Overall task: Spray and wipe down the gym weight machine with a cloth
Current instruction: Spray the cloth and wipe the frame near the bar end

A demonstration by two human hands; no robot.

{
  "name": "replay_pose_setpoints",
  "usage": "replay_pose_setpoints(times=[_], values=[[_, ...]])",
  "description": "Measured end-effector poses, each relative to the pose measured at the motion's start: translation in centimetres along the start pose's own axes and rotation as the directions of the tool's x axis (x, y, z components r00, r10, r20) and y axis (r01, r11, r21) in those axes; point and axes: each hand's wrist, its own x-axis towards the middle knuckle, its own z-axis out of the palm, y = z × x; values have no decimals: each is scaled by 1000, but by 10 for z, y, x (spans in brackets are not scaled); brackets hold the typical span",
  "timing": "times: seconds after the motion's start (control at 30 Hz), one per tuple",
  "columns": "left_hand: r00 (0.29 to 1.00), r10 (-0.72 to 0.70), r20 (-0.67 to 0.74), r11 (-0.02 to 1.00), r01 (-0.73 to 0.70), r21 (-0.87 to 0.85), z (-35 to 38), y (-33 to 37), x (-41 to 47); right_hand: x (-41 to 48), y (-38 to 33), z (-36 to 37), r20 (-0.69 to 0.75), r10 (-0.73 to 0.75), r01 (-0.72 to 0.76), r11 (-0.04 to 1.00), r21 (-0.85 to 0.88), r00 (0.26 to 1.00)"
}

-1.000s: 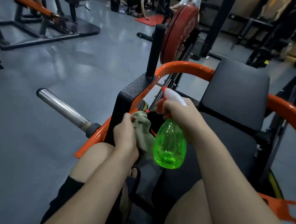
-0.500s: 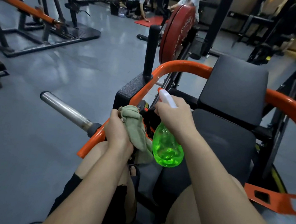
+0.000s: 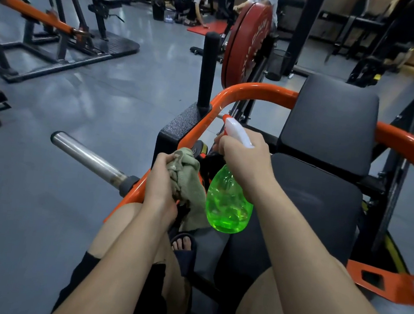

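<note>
**Step in hand: spraying, with wiping to follow.** My right grip is clamped round the neck of the spray bottle; the trigger itself is hidden under my fingers. The white nozzle points toward the orange frame tube near its left bend. My left grip is clenched on the cloth, bunched against the lower left rail of the weight machine, just beside the bottle.

**Next move (judgement):** a squeeze aimed at the bend or the block beside it, then the cloth drawn along the wetted run.

**Materials:**
- Bottle: translucent green plastic, bulbous; fill level not readable.
- Cloth: pale green, soft, crumpled.
- Frame tube: round, glossy orange paint.
- Block: black, with a grainy speckled coat.
- Bar sleeve: bare polished steel cylinder, projecting from the machine's left edge.
- Upper pad: matte black, flat, with rounded corners.
</note>
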Motion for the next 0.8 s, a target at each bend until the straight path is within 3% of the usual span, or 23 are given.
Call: replay_pose_setpoints(times=[0.23, 0.33, 0.43, 0.6, 0.8], values=[[990, 72, -118, 997, -68, 41, 16, 3, -15, -1, -2, 3, -66, -47, 44, 998, -40, 997], [974, 152, -167, 984, -134, 119, 17, 6, -15, -4, 1, 5, -30, -68, 64, 992, -111, 997], [930, 309, -200, 935, -258, 244, 18, 24, -11, -2, 2, 6, 12, -63, 64, 988, -138, 998], [827, 489, -277, 863, -414, 290, 34, 72, -17, 11, -3, 7, 21, -41, 43, 995, -86, 999], [708, 683, -178, 677, -522, 519, 57, 130, -9, 21, -3, -4, -22, 14, -13, 1000, 10, 1000]])
